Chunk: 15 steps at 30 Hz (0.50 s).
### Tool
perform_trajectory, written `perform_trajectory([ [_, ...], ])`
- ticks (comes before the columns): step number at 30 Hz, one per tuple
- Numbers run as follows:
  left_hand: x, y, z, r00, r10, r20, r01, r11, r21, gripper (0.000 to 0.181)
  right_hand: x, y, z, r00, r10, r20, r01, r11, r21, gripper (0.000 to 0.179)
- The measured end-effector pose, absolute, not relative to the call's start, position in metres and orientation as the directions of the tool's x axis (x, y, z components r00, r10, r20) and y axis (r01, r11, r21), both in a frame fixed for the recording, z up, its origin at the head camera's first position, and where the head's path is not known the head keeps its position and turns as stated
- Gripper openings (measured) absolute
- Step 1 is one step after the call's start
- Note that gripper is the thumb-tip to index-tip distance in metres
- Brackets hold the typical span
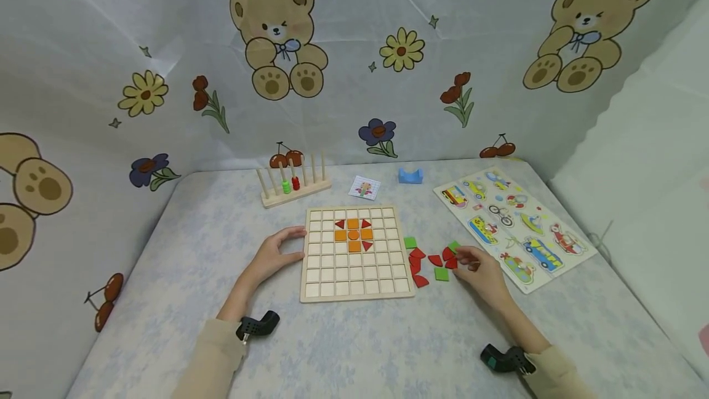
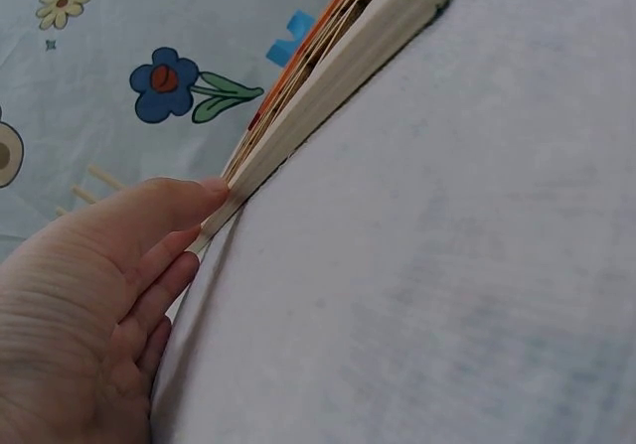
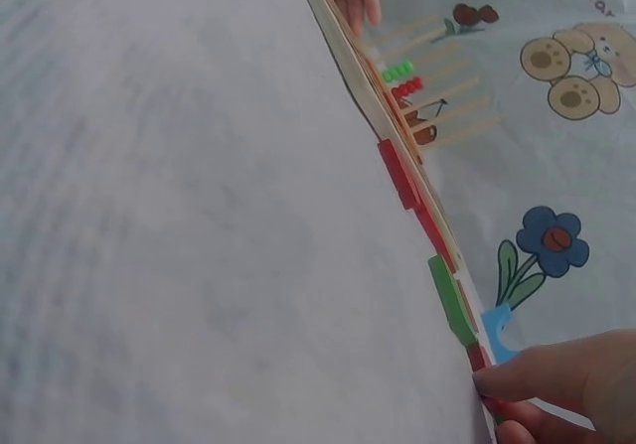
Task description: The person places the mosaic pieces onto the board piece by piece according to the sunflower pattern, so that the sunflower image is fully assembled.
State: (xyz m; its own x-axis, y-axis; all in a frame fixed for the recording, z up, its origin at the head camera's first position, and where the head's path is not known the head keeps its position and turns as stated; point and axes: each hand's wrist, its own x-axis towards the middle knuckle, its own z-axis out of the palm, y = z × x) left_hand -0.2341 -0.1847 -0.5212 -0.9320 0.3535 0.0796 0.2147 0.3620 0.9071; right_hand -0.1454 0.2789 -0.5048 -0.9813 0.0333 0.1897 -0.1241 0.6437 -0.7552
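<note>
My left hand (image 1: 277,252) rests against the left edge of a wooden grid board (image 1: 329,290), with thumb and fingers spread along its rim. On the board lie several orange squares (image 1: 353,223) around an orange disc (image 1: 353,235), with red triangles (image 1: 367,245) at the corners. To the right of the board, my right hand (image 1: 483,277) has its thumb and bent fingertips at a cluster of red quarter-circle pieces (image 1: 435,260). Whether a piece is pinched there is hidden. A green square (image 1: 441,274) lies beside the cluster; another green piece (image 1: 453,246) touches the fingertips.
Behind the board stand a wooden peg rack (image 1: 299,194) with green and red beads, a small picture card (image 1: 364,188) and a blue holder (image 1: 410,176). A vehicle puzzle board (image 1: 515,226) lies at the right. More red pieces (image 1: 415,261) lie by the grid board's right edge.
</note>
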Motion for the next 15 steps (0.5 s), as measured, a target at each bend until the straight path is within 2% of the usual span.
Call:
perform_trajectory([
  [9, -0.234, -0.185, -0.521, -0.931, 0.358, 0.075, 0.213, 0.364, 0.907, 0.063, -0.145, 0.279, -0.503, -0.988, 0.027, 0.155, -0.101, 0.646, -0.757, 0.039],
  [15, -0.233, -0.186, -0.521, -0.931, 0.358, 0.076, 0.216, 0.370, 0.904, 0.063, -0.151, 0.266, -0.499, -0.988, 0.041, 0.149, -0.093, 0.612, -0.785, 0.031],
])
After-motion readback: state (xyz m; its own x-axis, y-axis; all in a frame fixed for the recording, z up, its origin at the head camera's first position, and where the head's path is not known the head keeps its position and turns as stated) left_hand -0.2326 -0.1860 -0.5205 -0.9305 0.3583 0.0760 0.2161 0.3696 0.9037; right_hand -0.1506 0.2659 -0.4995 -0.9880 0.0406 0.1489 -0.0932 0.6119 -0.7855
